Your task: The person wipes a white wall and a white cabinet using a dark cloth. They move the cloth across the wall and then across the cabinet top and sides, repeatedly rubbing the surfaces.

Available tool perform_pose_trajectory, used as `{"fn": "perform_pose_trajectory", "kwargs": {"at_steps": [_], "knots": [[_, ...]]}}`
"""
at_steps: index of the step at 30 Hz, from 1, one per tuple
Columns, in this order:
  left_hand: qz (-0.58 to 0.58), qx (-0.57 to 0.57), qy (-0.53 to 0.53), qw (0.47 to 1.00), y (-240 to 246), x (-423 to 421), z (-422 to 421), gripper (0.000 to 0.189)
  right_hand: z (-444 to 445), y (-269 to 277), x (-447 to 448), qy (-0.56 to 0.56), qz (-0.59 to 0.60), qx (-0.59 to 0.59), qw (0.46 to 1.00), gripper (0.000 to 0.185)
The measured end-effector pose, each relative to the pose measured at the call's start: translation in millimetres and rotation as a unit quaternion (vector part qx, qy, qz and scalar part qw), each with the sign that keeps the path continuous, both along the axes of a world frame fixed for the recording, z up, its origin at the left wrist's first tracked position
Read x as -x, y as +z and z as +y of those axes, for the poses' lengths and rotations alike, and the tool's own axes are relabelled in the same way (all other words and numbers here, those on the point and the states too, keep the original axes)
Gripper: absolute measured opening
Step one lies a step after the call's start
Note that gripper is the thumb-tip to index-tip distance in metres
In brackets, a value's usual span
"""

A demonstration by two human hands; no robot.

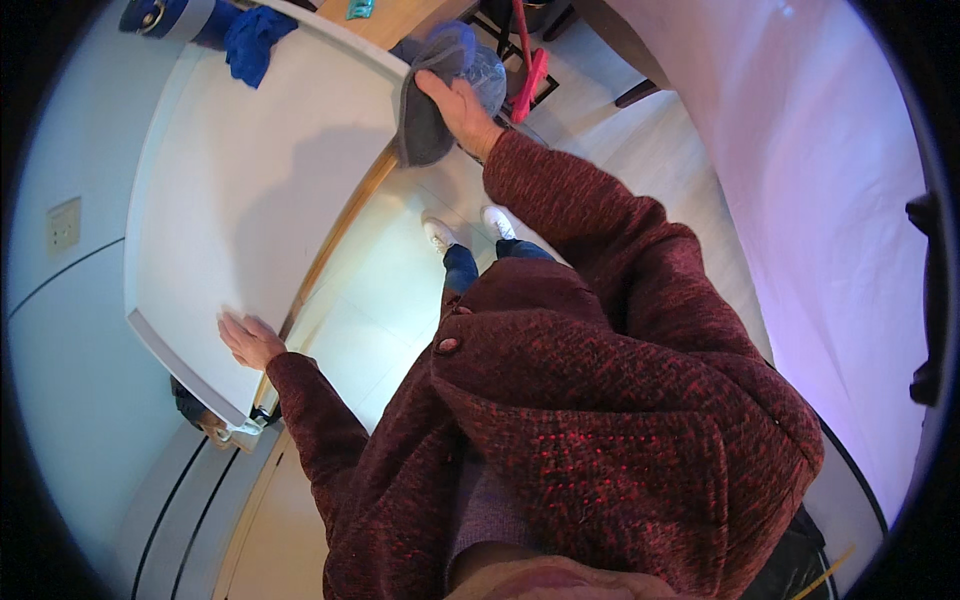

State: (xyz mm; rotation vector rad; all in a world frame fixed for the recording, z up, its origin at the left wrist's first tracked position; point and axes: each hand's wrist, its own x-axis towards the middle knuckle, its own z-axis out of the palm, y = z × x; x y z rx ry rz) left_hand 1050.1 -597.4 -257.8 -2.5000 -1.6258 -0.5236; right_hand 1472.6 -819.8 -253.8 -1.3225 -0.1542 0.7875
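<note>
My right hand [461, 109] holds a dark grey cloth [424, 127] at the far right corner of a white tabletop [217, 187]. The cloth hangs past the corner, its upper part blurred. My left hand [251, 339] is empty, palm down with the fingers stretched out, at the near end of the tabletop. Whether the left palm presses on the surface cannot be told. Raised pale rims border the tabletop, and a wooden strip [330, 232] runs along the side facing me.
A blue cloth [259, 45] and a dark blue cylindrical object [180, 19] lie at the far left end. A wall socket [64, 225] is on the left. Beyond my right hand are a clear plastic-wrapped round object [484, 79] and a red object [531, 86]. Pale fabric [817, 187] hangs on the right.
</note>
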Motion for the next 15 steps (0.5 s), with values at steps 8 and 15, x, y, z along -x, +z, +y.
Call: {"fn": "perform_pose_trajectory", "kwargs": {"at_steps": [8,15], "knots": [[-0.013,0.012,-0.02,1.0,3.8,1.6,2.7,0.05,0.7,-77.6,6.0,0.073,-0.319,0.204,0.923,0.04],[-0.018,0.007,-0.01,1.0,1.3,-3.2,2.8,0.05,2.8,-144.7,1.6,0.092,-0.241,0.102,0.961,0.039]]}}
